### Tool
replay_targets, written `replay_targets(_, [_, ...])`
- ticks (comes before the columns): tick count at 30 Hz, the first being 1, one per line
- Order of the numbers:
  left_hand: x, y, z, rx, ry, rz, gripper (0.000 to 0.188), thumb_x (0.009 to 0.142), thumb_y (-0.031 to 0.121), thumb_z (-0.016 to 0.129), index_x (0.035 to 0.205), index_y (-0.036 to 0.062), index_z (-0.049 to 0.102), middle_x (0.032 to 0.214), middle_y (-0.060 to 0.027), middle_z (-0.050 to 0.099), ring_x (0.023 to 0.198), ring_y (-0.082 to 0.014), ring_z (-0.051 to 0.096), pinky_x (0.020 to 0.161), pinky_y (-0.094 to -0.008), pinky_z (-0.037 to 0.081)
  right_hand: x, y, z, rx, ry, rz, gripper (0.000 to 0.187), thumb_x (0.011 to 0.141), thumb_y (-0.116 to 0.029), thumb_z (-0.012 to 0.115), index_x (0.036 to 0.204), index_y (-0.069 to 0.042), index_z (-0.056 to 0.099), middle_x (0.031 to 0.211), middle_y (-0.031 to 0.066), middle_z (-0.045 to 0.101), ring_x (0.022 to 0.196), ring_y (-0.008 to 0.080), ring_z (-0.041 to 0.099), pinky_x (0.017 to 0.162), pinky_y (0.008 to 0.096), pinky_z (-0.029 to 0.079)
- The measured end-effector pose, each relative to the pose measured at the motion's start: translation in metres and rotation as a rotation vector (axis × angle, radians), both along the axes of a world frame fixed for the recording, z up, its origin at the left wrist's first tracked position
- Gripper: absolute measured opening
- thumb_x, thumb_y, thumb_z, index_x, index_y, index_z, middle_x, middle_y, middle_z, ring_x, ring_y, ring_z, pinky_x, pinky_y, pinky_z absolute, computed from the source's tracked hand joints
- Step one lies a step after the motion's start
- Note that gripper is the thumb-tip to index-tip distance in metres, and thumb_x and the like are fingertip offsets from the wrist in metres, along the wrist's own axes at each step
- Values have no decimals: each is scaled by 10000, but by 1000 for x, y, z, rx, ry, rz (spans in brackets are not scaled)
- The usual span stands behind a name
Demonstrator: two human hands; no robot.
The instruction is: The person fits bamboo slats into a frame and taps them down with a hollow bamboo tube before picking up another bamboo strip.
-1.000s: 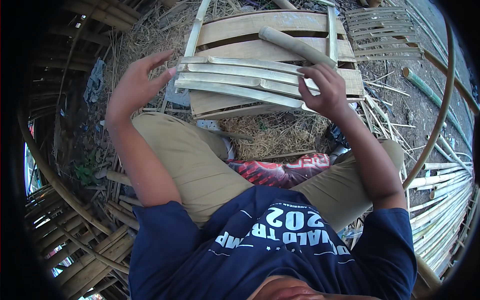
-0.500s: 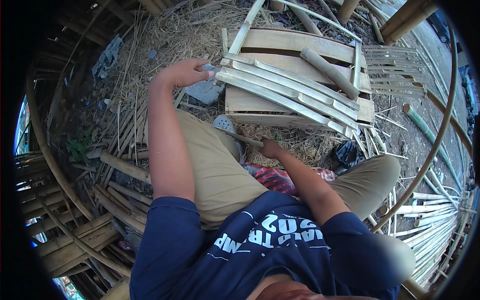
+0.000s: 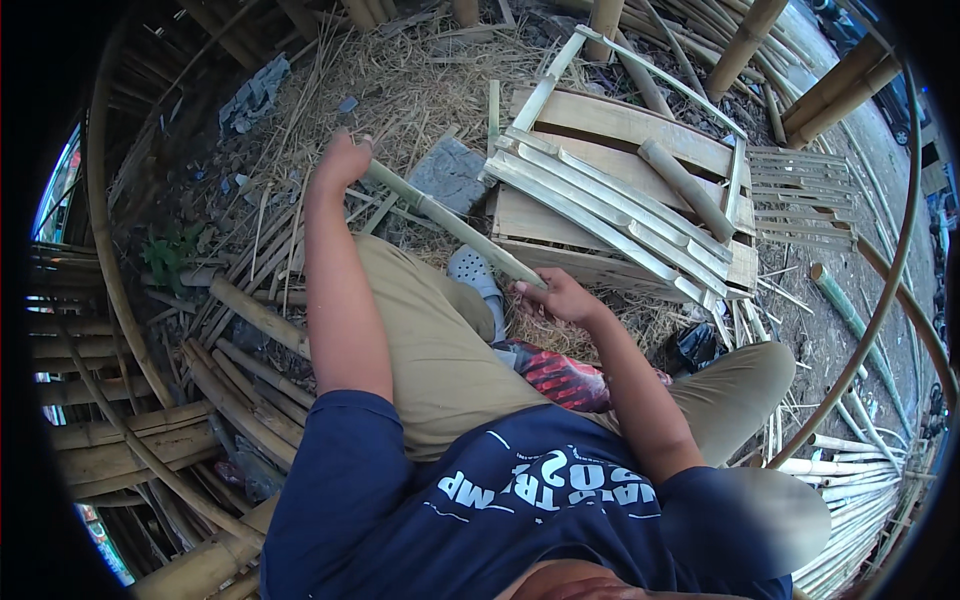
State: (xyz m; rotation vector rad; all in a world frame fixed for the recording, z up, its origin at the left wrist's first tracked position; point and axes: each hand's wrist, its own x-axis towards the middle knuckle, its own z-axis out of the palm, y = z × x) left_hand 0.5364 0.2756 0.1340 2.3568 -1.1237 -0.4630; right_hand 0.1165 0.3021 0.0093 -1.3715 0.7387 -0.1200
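A split bamboo strip [image 3: 452,226] slants across in front of me, above my lap and the ground. My left hand [image 3: 343,160] is closed around its far left end. The fingers of my right hand [image 3: 562,298] grip its nearer right end. Beyond the strip stands a low slatted wooden bench [image 3: 640,145]. Several split bamboo lengths [image 3: 610,215] lie side by side on it, and a short bamboo tube [image 3: 685,190] rests across the slats.
A grey stone block [image 3: 448,174] sits left of the bench. Bamboo poles [image 3: 260,318] and shavings cover the ground at left. A black plastic bag [image 3: 695,342] lies beside my knee. A thin slatted bamboo piece [image 3: 800,195] is right of the bench, with more poles [image 3: 860,480] at lower right.
My left hand has moved left from beside the split lengths and now grips the strip's far end. My right hand has raised the strip off the ground area. The view has shifted slightly.
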Motion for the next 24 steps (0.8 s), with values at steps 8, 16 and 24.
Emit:
replay_targets(8, [-63,12,60,-710,784,53,453,1104,380,474,1337,-5,423,1303,-207,615,1241,-318,660,899,-479,629,-10,-6,57,-974,71,-293,350,954,-240,742,1196,2,673,1020,231,725,953,413,699,840,449,540])
replay_targets(16, [-110,22,88,-1071,1184,-405,349,1119,124,373,1447,10,339,1423,-228,526,1397,-410,514,1116,-640,508,-75,-37,105,-993,89,-480,448,793,-260,886,1124,4,738,947,139,744,827,244,692,766,351,539])
replay_targets(24, [-107,13,74,-1185,1251,-265,214,1110,111,404,1303,23,435,1386,-179,547,1401,-399,515,1140,-675,475,-106,-54,108,-590,-265,-621,406,808,-204,912,1108,-1,729,823,-12,658,760,54,576,642,242,462])
